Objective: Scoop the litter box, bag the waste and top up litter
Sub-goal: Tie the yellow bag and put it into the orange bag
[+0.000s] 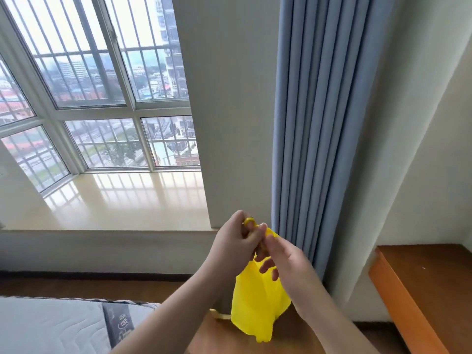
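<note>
While we stand facing the window (102,85), both of our hands are raised close together in front of us, and between them hangs one yellow plastic bag (258,302). Our left hand (233,242) has its fingers curled round the twisted top of the bag, where a small yellow loop shows above the knuckles. Our right hand (286,259) touches the left one, its thumb and first finger pinching the same gathered top, while the other fingers spread loosely over the upper part of the bag. The bag hangs down freely below both hands, slack and crumpled, above a wooden surface (255,346) at the bottom edge. One blue curtain (319,111) hangs in long folds just behind the hands, to the right of a pale wall section (229,98). The window has four main panes in view, with bars outside, and one glossy cream sill (115,200) lies beneath it. One mattress (51,325) shows at lower left, and one orange-brown wooden shelf (421,290) at lower right. A small pale object (219,315) peeks out beside the bag; we cannot tell what it is.
</note>
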Demonstrator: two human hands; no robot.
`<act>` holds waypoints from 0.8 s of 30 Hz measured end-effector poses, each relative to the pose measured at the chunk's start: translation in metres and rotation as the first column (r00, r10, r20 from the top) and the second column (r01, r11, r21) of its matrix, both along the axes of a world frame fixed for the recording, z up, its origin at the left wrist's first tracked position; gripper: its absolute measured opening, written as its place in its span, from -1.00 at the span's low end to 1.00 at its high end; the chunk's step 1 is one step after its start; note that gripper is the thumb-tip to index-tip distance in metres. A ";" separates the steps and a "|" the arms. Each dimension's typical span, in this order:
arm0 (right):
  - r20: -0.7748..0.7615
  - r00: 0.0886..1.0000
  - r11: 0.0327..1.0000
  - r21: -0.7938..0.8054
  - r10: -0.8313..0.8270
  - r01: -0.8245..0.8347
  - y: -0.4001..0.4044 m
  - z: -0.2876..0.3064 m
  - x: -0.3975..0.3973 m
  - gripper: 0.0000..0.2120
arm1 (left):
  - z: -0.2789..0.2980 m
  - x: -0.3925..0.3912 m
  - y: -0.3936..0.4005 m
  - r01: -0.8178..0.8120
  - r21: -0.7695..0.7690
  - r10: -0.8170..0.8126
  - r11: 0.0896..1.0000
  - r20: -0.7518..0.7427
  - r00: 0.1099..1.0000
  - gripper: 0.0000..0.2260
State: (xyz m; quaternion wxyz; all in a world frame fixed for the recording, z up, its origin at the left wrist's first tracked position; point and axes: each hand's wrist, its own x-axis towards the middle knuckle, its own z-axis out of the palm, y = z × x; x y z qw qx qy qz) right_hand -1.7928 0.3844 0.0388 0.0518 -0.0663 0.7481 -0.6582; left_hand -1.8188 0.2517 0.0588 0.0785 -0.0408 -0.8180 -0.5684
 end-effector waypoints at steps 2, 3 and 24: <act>-0.031 0.999 0.999 -0.028 -0.028 0.027 -0.003 0.007 0.001 -0.61 | 0.004 0.003 -0.002 -0.029 -0.007 0.029 1.000 -0.030 0.999 -0.74; -0.041 0.998 0.998 -0.042 -0.041 0.040 -0.004 0.010 0.002 -0.63 | 0.006 0.005 -0.003 -0.052 -0.052 0.048 0.997 -0.063 0.997 -0.74; 0.082 0.922 0.904 -0.183 -0.377 0.386 0.008 -0.028 0.070 -0.79 | -0.005 0.080 -0.110 -0.213 0.535 0.184 0.817 0.108 0.977 -0.82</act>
